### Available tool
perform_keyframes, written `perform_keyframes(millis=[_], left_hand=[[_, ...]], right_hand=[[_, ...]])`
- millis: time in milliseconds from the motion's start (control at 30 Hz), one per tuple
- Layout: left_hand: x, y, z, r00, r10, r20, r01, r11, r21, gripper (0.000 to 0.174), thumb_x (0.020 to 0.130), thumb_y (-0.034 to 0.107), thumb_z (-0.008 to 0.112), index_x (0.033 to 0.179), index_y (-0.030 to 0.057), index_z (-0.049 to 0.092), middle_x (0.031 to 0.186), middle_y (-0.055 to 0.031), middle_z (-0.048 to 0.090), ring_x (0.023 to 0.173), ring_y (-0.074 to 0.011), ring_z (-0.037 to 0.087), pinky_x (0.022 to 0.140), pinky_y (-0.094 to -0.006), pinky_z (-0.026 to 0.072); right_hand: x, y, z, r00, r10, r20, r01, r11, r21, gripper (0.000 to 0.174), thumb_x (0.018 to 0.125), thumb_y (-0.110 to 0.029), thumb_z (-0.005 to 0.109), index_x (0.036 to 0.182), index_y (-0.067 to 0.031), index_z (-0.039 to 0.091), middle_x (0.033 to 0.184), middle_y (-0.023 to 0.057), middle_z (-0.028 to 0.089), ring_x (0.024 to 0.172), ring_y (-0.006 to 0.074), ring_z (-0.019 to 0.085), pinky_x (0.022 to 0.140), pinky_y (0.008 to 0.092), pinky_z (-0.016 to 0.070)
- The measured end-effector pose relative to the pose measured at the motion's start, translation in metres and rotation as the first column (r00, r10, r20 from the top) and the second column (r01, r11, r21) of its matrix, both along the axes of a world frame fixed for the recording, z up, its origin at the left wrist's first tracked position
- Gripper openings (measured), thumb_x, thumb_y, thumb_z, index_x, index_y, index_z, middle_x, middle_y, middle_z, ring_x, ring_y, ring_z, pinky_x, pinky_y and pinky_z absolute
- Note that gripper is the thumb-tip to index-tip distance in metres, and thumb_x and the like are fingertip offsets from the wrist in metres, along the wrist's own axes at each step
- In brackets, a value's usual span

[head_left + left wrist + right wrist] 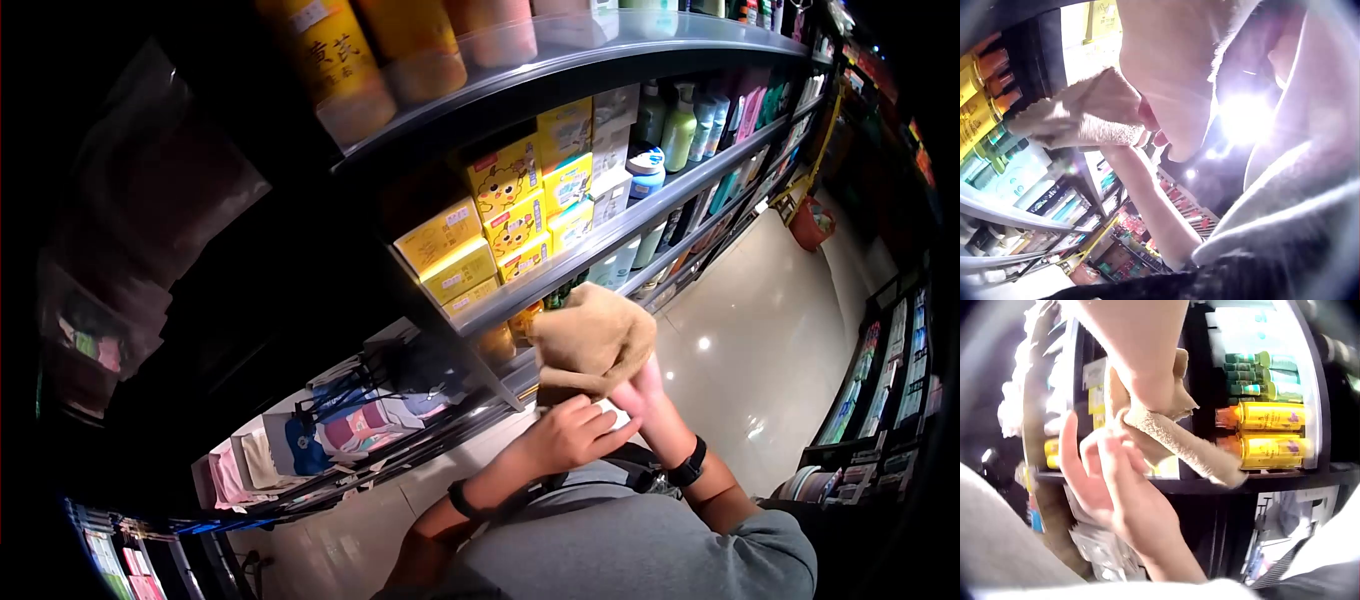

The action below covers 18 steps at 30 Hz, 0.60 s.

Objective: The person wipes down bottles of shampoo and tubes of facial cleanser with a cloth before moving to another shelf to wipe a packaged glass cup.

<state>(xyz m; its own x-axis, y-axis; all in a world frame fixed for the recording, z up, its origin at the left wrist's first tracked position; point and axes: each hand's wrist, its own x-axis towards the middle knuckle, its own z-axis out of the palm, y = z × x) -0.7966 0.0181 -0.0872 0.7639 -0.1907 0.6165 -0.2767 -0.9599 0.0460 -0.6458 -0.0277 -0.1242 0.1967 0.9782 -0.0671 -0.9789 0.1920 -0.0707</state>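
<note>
A tan, fuzzy towel point(595, 335) is bunched up in front of the grey shirt. My right hand point(645, 390) grips it from the right side, and the cloth covers most of those fingers. From below, my left hand point(575, 437) meets the towel's lower edge with curled fingers, close to the right hand. The right wrist view shows a rolled fold of the towel point(1188, 450) sticking out past the right hand point(1147, 369), with the left hand point(1125, 481) beside it. In the left wrist view, the left hand's fingertips point(1157, 132) are right at the towel point(1094, 115).
A shelf unit with grey edges point(590, 258) stands just ahead, holding yellow boxes point(510, 195), a blue-lidded jar point(646, 170) and several bottles. Packaged towels point(350, 425) sit low at left. Shiny floor point(735, 340) runs along the right, with a red basket point(812, 222) farther off.
</note>
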Motion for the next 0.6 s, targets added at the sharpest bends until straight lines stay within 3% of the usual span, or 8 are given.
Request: perform_keyframes(millis=[133, 267, 300, 333, 400, 433, 500, 600], left_hand=[[0.003, -0.001, 0.000, 0.994, -0.089, 0.058, 0.099, 0.974, -0.202, 0.039, 0.063, 0.009, 0.065, 0.102, 0.0041, 0.059, 0.078, -0.0037, 0.054, 0.062, -0.0165, 0.051, 0.054, -0.0289, 0.0419], [0.028, 0.013, -0.019, 0.989, 0.131, -0.062, -0.145, 0.894, -0.423, 0.034, 0.069, 0.006, 0.063, 0.102, 0.0005, 0.057, 0.078, -0.0099, 0.056, 0.064, -0.0253, 0.054, 0.059, -0.0326, 0.0443], [0.033, 0.016, -0.022, 0.985, 0.148, -0.087, -0.171, 0.884, -0.435, 0.033, 0.069, 0.005, 0.063, 0.102, 0.0009, 0.057, 0.080, -0.0106, 0.057, 0.066, -0.0264, 0.055, 0.061, -0.0330, 0.0452], [0.038, 0.018, -0.025, 0.979, 0.168, -0.113, -0.201, 0.873, -0.445, 0.033, 0.069, 0.004, 0.063, 0.101, 0.0014, 0.057, 0.081, -0.0113, 0.057, 0.068, -0.0276, 0.056, 0.063, -0.0334, 0.0461], [0.053, 0.021, -0.026, 0.979, 0.184, -0.088, -0.204, 0.853, -0.480, 0.030, 0.070, 0.002, 0.061, 0.100, 0.0011, 0.058, 0.084, -0.0122, 0.058, 0.069, -0.0262, 0.057, 0.063, -0.0317, 0.0469], [0.063, 0.023, -0.028, 0.978, 0.192, -0.083, -0.206, 0.816, -0.539, 0.029, 0.071, 0.001, 0.060, 0.099, 0.0009, 0.058, 0.085, -0.0124, 0.058, 0.068, -0.0251, 0.058, 0.062, -0.0312, 0.0468], [0.083, 0.026, -0.022, 0.978, 0.191, -0.087, -0.205, 0.780, -0.591, 0.026, 0.072, 0.000, 0.058, 0.098, 0.0005, 0.058, 0.086, -0.0126, 0.059, 0.065, -0.0219, 0.058, 0.059, -0.0294, 0.0464], [0.123, 0.028, -0.007, 0.981, 0.176, -0.075, -0.190, 0.837, -0.513, 0.024, 0.073, 0.002, 0.058, 0.097, 0.0012, 0.058, 0.085, -0.0135, 0.058, 0.071, -0.0264, 0.058, 0.064, -0.0317, 0.0467]], right_hand=[[0.039, -0.004, 0.020, 0.952, -0.291, 0.096, 0.277, 0.951, 0.137, 0.043, 0.093, -0.027, 0.030, 0.127, -0.0016, 0.035, 0.126, 0.0179, 0.043, 0.115, 0.0319, 0.043, 0.099, 0.0466, 0.0334], [0.080, -0.021, -0.016, 0.944, -0.323, -0.063, 0.329, 0.938, 0.113, 0.041, 0.092, -0.029, 0.033, 0.123, -0.0029, 0.041, 0.121, 0.0168, 0.048, 0.107, 0.0319, 0.049, 0.093, 0.0476, 0.0394], [0.085, -0.032, -0.019, 0.846, -0.495, 0.200, 0.487, 0.869, 0.091, 0.038, 0.091, -0.027, 0.037, 0.119, -0.0024, 0.044, 0.117, 0.0148, 0.050, 0.105, 0.0295, 0.050, 0.092, 0.0433, 0.0411], [0.094, -0.038, -0.019, 0.660, -0.606, 0.444, 0.628, 0.769, 0.116, 0.035, 0.091, -0.025, 0.041, 0.115, -0.0019, 0.048, 0.113, 0.0128, 0.052, 0.102, 0.0270, 0.051, 0.091, 0.0390, 0.0428], [0.122, -0.046, 0.010, -0.404, -0.410, 0.818, 0.681, 0.462, 0.568, 0.036, 0.089, -0.028, 0.043, 0.118, -0.0064, 0.047, 0.115, 0.0099, 0.052, 0.103, 0.0256, 0.051, 0.090, 0.0362, 0.0421], [0.132, -0.056, 0.015, -0.570, -0.252, 0.782, 0.668, 0.412, 0.619, 0.037, 0.089, -0.029, 0.042, 0.118, -0.0066, 0.046, 0.116, 0.0097, 0.051, 0.104, 0.0255, 0.050, 0.090, 0.0362, 0.0417], [0.149, -0.069, 0.014, -0.451, -0.276, 0.849, 0.733, 0.429, 0.528, 0.037, 0.090, -0.029, 0.042, 0.120, -0.0070, 0.045, 0.117, 0.0094, 0.050, 0.104, 0.0253, 0.050, 0.091, 0.0364, 0.0410], [0.175, -0.088, 0.000, 0.272, -0.699, 0.662, 0.752, 0.584, 0.307, 0.038, 0.090, -0.030, 0.041, 0.121, -0.0077, 0.044, 0.118, 0.0088, 0.049, 0.106, 0.0250, 0.049, 0.092, 0.0366, 0.0399]])
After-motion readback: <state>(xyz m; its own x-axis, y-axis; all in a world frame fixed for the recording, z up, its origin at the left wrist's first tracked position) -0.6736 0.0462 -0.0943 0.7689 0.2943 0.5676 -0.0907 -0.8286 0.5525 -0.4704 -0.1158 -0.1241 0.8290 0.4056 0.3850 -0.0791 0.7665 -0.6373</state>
